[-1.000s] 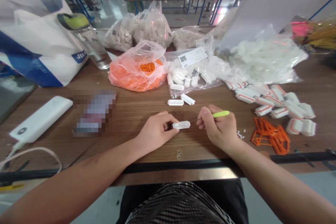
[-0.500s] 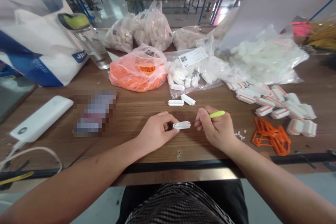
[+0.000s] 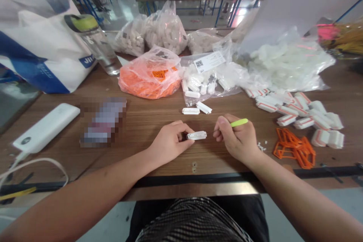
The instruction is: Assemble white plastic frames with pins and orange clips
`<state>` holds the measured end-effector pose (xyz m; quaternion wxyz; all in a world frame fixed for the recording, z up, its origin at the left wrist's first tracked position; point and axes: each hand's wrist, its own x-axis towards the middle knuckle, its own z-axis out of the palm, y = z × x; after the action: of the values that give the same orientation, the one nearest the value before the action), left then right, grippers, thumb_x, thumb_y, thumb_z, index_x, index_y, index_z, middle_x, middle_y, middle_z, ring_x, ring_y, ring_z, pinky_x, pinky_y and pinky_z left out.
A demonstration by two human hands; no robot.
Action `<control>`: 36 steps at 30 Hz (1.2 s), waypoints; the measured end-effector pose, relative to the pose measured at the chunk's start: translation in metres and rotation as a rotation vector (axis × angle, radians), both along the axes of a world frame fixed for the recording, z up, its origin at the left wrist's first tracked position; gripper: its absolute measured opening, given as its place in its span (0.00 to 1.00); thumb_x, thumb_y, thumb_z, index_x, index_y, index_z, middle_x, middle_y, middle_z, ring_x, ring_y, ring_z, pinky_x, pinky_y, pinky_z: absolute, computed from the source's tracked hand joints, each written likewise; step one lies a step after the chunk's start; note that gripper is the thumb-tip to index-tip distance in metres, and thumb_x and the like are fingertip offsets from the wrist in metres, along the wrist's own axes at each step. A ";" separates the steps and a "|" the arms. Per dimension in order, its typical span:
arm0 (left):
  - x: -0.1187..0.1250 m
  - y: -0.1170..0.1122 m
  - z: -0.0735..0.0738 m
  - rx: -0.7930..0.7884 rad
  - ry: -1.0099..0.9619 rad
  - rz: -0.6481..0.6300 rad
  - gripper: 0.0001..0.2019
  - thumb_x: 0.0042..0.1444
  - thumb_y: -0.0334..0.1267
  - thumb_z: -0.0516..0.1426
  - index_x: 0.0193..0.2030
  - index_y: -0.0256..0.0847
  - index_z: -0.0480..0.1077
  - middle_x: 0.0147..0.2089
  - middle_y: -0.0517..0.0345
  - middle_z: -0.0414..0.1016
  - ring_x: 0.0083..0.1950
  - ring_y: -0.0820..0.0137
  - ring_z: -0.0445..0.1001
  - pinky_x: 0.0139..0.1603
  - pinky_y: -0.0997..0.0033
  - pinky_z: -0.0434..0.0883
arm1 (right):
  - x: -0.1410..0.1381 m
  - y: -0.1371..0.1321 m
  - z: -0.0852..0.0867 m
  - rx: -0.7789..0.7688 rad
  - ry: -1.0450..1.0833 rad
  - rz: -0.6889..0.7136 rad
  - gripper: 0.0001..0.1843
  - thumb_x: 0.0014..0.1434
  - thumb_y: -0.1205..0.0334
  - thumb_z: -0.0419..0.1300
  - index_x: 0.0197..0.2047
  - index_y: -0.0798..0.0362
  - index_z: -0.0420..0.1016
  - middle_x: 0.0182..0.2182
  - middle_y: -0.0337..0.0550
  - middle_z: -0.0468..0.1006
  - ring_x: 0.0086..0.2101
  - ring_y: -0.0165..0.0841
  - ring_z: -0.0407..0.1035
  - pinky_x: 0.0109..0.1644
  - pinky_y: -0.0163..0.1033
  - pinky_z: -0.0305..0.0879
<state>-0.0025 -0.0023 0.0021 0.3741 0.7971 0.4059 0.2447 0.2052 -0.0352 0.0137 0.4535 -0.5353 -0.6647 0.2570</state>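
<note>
My left hand [image 3: 172,140] pinches the left end of a white plastic connector housing [image 3: 197,135], a long narrow piece with a row of small holes facing up. To its right, my right hand [image 3: 236,135] is closed round a thin tool with a yellow-green handle [image 3: 239,123]. The tool's slim dark tip points left and stands a little apart from the housing. Two similar white housings [image 3: 191,110] lie on the table beyond my hands. Tiny white bits [image 3: 262,146] are scattered just right of my right wrist.
Orange plastic frames [image 3: 295,149] and a pile of white pieces with orange edges [image 3: 302,111] lie at the right. Behind are a bag of orange parts [image 3: 149,77] and a bag of white housings [image 3: 210,77]. A bottle [image 3: 98,47], white power bank [image 3: 47,126] and blurred-out object [image 3: 103,123] occupy the left.
My right hand has drawn slightly to the right with the tool, widening the gap between its tip and the housing. My left hand keeps its hold on the housing.
</note>
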 end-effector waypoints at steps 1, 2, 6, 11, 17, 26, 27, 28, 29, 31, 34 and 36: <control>0.000 0.000 0.000 -0.002 0.001 0.002 0.06 0.52 0.31 0.61 0.38 0.42 0.76 0.30 0.64 0.68 0.26 0.76 0.63 0.31 0.74 0.64 | 0.000 0.000 0.000 -0.002 0.003 0.005 0.20 0.67 0.59 0.49 0.24 0.53 0.68 0.18 0.37 0.71 0.17 0.24 0.67 0.22 0.31 0.62; 0.000 0.000 0.001 -0.006 0.001 0.005 0.06 0.52 0.30 0.61 0.38 0.42 0.76 0.30 0.64 0.68 0.26 0.77 0.63 0.30 0.74 0.64 | 0.000 0.000 0.000 -0.003 0.004 0.011 0.20 0.67 0.59 0.50 0.24 0.53 0.68 0.19 0.37 0.72 0.17 0.24 0.67 0.22 0.31 0.63; 0.001 0.000 0.001 -0.012 0.006 0.014 0.06 0.52 0.30 0.61 0.38 0.41 0.76 0.30 0.64 0.68 0.26 0.77 0.62 0.30 0.75 0.63 | 0.000 0.000 -0.001 0.009 -0.013 0.019 0.20 0.67 0.59 0.49 0.24 0.53 0.69 0.18 0.36 0.72 0.17 0.24 0.67 0.22 0.31 0.63; 0.001 0.000 0.000 0.005 0.010 0.004 0.06 0.52 0.31 0.61 0.38 0.42 0.76 0.29 0.64 0.67 0.26 0.77 0.63 0.30 0.74 0.63 | 0.000 0.000 -0.002 -0.004 -0.021 0.018 0.20 0.68 0.59 0.49 0.24 0.53 0.68 0.18 0.36 0.72 0.17 0.24 0.67 0.22 0.31 0.63; 0.001 0.000 0.001 -0.003 0.002 0.004 0.06 0.53 0.31 0.61 0.38 0.41 0.76 0.29 0.63 0.67 0.26 0.77 0.62 0.30 0.74 0.63 | -0.002 0.003 -0.003 -0.041 -0.025 0.024 0.22 0.68 0.57 0.49 0.23 0.53 0.68 0.18 0.37 0.71 0.18 0.25 0.67 0.21 0.30 0.62; 0.000 0.001 0.000 0.004 0.001 -0.002 0.06 0.52 0.31 0.61 0.38 0.42 0.76 0.29 0.64 0.67 0.26 0.76 0.63 0.30 0.74 0.63 | -0.002 0.002 -0.002 -0.066 0.069 -0.022 0.22 0.67 0.55 0.49 0.23 0.54 0.69 0.17 0.38 0.72 0.16 0.25 0.67 0.18 0.30 0.62; 0.000 0.001 0.000 0.004 0.004 -0.001 0.06 0.52 0.31 0.61 0.38 0.42 0.76 0.29 0.64 0.67 0.26 0.76 0.63 0.30 0.74 0.63 | -0.002 0.002 -0.002 -0.064 0.074 -0.028 0.22 0.67 0.55 0.49 0.23 0.54 0.68 0.17 0.38 0.72 0.16 0.25 0.67 0.18 0.30 0.61; 0.000 0.001 0.000 0.003 0.005 -0.001 0.06 0.52 0.31 0.61 0.38 0.42 0.76 0.29 0.64 0.67 0.26 0.76 0.63 0.30 0.74 0.63 | -0.002 0.002 -0.002 -0.063 0.077 -0.034 0.22 0.67 0.55 0.49 0.23 0.54 0.68 0.17 0.38 0.71 0.16 0.25 0.66 0.18 0.30 0.61; 0.000 0.001 0.001 0.002 0.008 -0.001 0.06 0.52 0.30 0.61 0.38 0.42 0.76 0.29 0.64 0.67 0.26 0.76 0.63 0.30 0.74 0.63 | -0.002 0.002 -0.002 -0.062 0.080 -0.038 0.22 0.67 0.55 0.49 0.23 0.53 0.68 0.17 0.38 0.71 0.16 0.24 0.66 0.18 0.30 0.61; 0.000 0.001 0.001 0.003 0.011 -0.001 0.06 0.52 0.31 0.61 0.38 0.42 0.76 0.29 0.64 0.67 0.26 0.76 0.63 0.31 0.74 0.63 | -0.001 0.002 -0.002 -0.063 0.084 -0.045 0.22 0.67 0.55 0.49 0.23 0.53 0.68 0.17 0.37 0.71 0.16 0.24 0.66 0.18 0.29 0.61; 0.000 0.000 0.000 0.001 0.011 -0.001 0.07 0.52 0.31 0.61 0.38 0.42 0.76 0.29 0.64 0.67 0.26 0.77 0.63 0.30 0.74 0.64 | -0.001 0.002 -0.001 -0.062 0.092 -0.048 0.22 0.67 0.55 0.49 0.23 0.53 0.68 0.17 0.37 0.72 0.16 0.24 0.66 0.18 0.29 0.61; 0.000 0.000 0.000 0.001 0.012 -0.002 0.07 0.53 0.31 0.61 0.38 0.42 0.76 0.29 0.64 0.67 0.26 0.77 0.63 0.30 0.74 0.63 | -0.002 0.002 0.000 -0.057 0.094 -0.048 0.22 0.67 0.54 0.49 0.23 0.53 0.68 0.17 0.37 0.72 0.16 0.24 0.66 0.17 0.29 0.61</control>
<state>-0.0026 -0.0021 0.0023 0.3715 0.7992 0.4071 0.2399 0.2032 -0.0328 0.0135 0.4749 -0.5510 -0.6220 0.2900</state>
